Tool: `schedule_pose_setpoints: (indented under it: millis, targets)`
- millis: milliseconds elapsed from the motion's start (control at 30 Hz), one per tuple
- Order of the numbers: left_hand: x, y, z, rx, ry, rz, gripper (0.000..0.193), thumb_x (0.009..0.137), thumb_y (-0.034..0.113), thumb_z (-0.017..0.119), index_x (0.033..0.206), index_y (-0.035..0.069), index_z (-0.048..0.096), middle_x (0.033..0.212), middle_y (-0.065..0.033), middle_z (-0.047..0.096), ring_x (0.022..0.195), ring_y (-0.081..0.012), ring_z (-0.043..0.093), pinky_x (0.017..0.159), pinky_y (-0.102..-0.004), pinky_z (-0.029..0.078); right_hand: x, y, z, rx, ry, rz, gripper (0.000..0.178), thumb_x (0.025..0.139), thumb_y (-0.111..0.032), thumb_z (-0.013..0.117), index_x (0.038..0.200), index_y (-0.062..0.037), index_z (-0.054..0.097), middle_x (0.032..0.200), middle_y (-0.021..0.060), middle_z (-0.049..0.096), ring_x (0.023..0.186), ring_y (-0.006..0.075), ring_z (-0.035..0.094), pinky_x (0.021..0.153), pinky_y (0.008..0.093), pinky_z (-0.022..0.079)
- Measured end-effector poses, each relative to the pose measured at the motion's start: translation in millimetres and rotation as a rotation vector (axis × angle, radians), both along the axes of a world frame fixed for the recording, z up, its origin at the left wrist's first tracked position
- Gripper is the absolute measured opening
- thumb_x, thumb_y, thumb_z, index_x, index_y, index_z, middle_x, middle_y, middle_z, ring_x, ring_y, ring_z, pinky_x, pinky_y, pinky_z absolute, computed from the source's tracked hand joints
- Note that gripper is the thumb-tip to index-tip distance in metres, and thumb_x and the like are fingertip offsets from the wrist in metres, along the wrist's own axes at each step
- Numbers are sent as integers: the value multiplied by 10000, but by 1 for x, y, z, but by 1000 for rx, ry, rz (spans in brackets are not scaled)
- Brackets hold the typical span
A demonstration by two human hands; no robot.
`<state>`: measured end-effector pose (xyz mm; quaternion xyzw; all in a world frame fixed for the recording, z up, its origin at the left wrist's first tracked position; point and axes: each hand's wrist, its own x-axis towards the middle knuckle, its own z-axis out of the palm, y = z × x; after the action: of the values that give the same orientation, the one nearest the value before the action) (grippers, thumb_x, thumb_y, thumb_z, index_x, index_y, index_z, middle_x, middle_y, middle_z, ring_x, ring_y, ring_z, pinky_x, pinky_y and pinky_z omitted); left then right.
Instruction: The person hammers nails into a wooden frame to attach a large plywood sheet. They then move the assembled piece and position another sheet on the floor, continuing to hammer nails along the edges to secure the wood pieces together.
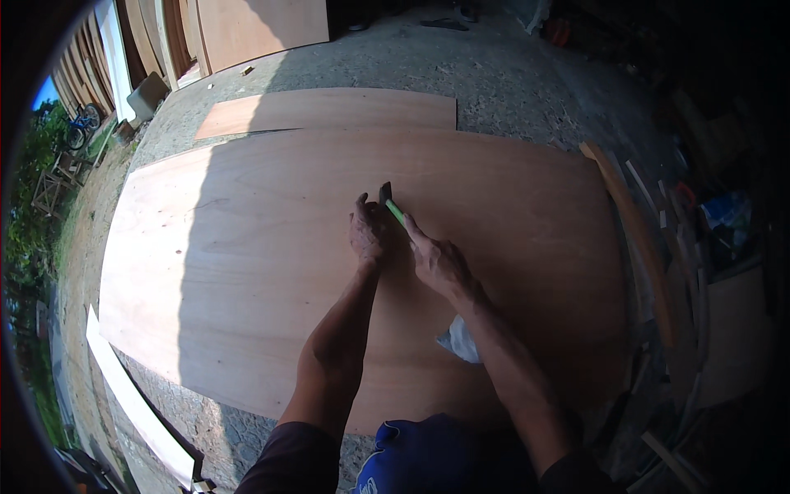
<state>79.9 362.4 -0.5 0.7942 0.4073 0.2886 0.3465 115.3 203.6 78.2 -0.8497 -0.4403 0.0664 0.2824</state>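
A large sheet of plywood (280, 272) lies flat in front of me. Over its middle, my right hand (442, 265) is closed round the green handle (396, 212) of a short tool with a dark, flattish head (385, 193). Whether it is a scraper or a hammer I cannot make out. Just left of that head is my left hand (365, 234), its fingers loosely curled and apart, with no held thing visible. Contact between it and the tool is unclear. A whitish plastic bag (460, 341) rests on the sheet, partly behind my right forearm.
Beyond the sheet lies a narrower plywood strip (329, 111) on rough concrete (527, 103). More boards (263, 29) stand at the back left. Along the right runs a long curved timber (638, 239) beside scrap strips. A white strip (136, 395) lies at the near left.
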Motion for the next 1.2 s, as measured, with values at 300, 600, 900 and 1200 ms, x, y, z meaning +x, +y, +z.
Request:
schedule_pose_setpoints:
  millis: [300,600,900,1200]
  targets:
    - [6,9,-11,76,-19,-57,498,867,155,610,1338,116,454,1174,-62,660,1077,-304,580,896,-425,485,11,-5,-5,-185,64,39,652,930,-128,519,1534,-157,275,778,235,673,713,411,676,683,502,547]
    - [-152,32,-11,267,198,-312,617,883,191,575,1457,58,393,1531,-166,381,1427,-350,324,1171,-446,270,29,-127,-5,-314,65,-249,664,911,-279,594,1490,-115,314,918,187,702,799,362,693,718,470,545]
    - [-416,63,8,160,815,332,722,1003,570,323,1549,102,263,1616,-118,231,1502,-297,170,1199,-497,112,-34,-258,-70,268,261,-723,313,956,-242,596,1196,-42,591,1083,138,623,1021,279,617,876,383,483]
    - [-472,110,11,176,797,292,677,1000,514,330,1552,127,266,1617,-122,225,1504,-307,159,1202,-500,97,-79,-162,-96,686,648,-503,357,953,-290,623,1172,-12,578,1061,79,624,985,176,612,863,326,511]
